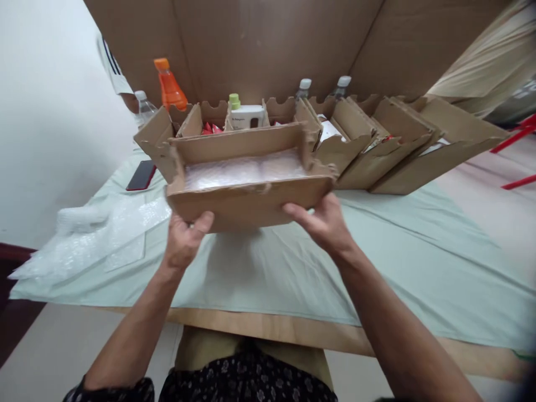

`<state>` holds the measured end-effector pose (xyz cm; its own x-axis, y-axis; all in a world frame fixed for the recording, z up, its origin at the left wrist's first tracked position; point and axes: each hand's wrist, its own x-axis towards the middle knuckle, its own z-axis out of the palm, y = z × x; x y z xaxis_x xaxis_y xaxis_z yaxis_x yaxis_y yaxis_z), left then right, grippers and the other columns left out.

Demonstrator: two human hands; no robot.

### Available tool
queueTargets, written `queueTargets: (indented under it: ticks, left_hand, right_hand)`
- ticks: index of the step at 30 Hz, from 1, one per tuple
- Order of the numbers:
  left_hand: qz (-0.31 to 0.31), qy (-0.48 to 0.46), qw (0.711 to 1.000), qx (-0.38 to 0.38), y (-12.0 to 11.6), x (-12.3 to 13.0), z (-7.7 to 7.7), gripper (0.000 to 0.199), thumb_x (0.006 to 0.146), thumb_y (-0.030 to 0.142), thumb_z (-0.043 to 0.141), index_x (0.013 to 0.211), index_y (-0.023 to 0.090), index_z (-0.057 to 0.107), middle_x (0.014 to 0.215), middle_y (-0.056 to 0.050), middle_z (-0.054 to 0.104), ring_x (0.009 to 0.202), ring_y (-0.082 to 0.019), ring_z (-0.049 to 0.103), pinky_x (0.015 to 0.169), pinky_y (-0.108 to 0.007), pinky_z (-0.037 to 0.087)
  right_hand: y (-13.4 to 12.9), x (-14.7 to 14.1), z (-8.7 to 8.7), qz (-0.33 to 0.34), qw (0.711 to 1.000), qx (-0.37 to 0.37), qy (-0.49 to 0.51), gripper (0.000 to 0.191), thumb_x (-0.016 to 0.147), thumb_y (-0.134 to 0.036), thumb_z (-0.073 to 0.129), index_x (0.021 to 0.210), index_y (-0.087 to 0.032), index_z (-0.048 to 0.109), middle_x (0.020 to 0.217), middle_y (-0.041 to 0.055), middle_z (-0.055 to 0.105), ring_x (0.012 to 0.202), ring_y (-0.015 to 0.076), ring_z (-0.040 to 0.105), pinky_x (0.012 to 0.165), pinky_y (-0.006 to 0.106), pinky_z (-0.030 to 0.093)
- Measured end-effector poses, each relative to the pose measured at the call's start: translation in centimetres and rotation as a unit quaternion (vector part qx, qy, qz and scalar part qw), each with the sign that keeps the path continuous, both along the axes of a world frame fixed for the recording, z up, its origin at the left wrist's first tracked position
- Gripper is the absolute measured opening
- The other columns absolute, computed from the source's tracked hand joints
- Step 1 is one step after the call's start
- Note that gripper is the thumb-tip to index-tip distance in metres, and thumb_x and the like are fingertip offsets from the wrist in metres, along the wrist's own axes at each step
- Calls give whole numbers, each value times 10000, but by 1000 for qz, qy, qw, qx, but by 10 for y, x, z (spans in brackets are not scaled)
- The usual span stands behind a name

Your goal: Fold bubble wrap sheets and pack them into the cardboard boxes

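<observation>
Both my hands hold an open-topped cardboard box (251,204) above the cloth, in front of a row of similar boxes. My left hand (186,237) grips its lower left corner, thumb on the front wall. At the lower right corner, my right hand (324,223) does the same; the other fingers are mostly hidden under the box. Inside lies clear bubble wrap (245,172), and whatever it may cover cannot be made out. The box's front edge is slightly blurred.
Behind stand cardboard bins (360,139) holding an orange bottle (171,86), a white bottle with a green cap (247,116) and other packets. A tall cardboard panel (268,44) backs them. Left are a phone (141,175) and loose bubble wrap (92,234) on the pale green cloth (402,262).
</observation>
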<state>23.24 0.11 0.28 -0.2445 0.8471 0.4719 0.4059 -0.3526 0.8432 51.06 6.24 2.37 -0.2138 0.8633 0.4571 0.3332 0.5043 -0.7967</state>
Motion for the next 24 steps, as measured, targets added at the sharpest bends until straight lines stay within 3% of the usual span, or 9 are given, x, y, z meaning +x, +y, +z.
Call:
queueTargets:
  ticks: [2, 5, 7, 9, 12, 15, 19, 24]
  left_hand:
    - [-45, -3, 999, -15, -2, 25, 1, 909, 899, 732, 654, 1591, 200, 402, 1364, -156, 696, 1336, -345, 647, 1198, -502, 489]
    - [-99, 13, 994, -39, -31, 53, -16, 928, 918, 636, 698, 1660, 266, 281, 1553, -163, 568, 1456, -349, 550, 1225, -524, 467]
    - [-90, 23, 995, -48, -51, 55, -30, 868, 935, 605, 690, 1647, 289, 308, 1574, -158, 546, 1477, -351, 527, 1236, -551, 453]
    - [-42, 37, 997, -60, -60, 45, -37, 800, 919, 618, 707, 1581, 268, 424, 1524, -164, 583, 1510, -376, 480, 1280, -596, 378]
    - [28, 41, 997, -61, -55, 24, -30, 693, 887, 642, 737, 1430, 241, 579, 1420, -153, 648, 1509, -393, 472, 1315, -614, 295]
    - [53, 6, 998, -45, -46, 16, -20, 669, 902, 617, 735, 1431, 243, 568, 1419, -138, 646, 1503, -373, 482, 1319, -588, 293]
    - [62, -25, 997, -47, -45, 32, -29, 739, 945, 514, 718, 1563, 245, 414, 1561, -152, 531, 1594, -349, 344, 1350, -566, 196]
    - [56, -34, 997, -44, -54, 58, -52, 996, 934, 350, 736, 1694, 273, 96, 1771, -166, 181, 1638, -348, 235, 1344, -562, 196]
  right_hand:
    - [-12, 28, -9, -64, 998, 10, 12, 646, 799, -739, 760, 1223, -253, 725, 1168, 102, 772, 1132, 354, 721, 997, 544, 606]
    - [-43, 60, -26, -134, 991, 18, -8, 490, 812, -675, 784, 1041, -242, 767, 978, 85, 794, 944, 334, 758, 852, 494, 646]
    - [-55, 62, -32, -132, 991, 6, -8, 471, 807, -654, 799, 1020, -235, 765, 957, 90, 792, 956, 341, 762, 861, 485, 646]
    - [-54, 47, -32, -98, 995, -12, 16, 512, 788, -660, 813, 1058, -230, 748, 1026, 104, 790, 1046, 356, 754, 935, 499, 631]
    - [-31, 15, -26, -39, 997, -34, 64, 627, 747, -715, 819, 1125, -227, 713, 1180, 128, 765, 1198, 372, 707, 1049, 531, 580]
    - [-2, -7, -16, -5, 995, -58, 80, 773, 698, -815, 789, 1183, -221, 692, 1239, 142, 745, 1226, 378, 684, 1057, 544, 566]
    - [36, -20, -6, 39, 996, -53, 57, 923, 681, -891, 733, 1319, -229, 649, 1370, 132, 700, 1293, 369, 643, 1108, 509, 538]
    - [83, -36, -13, 48, 999, -17, -12, 985, 836, -919, 515, 1518, -209, 508, 1502, 141, 612, 1421, 364, 536, 1227, 543, 417]
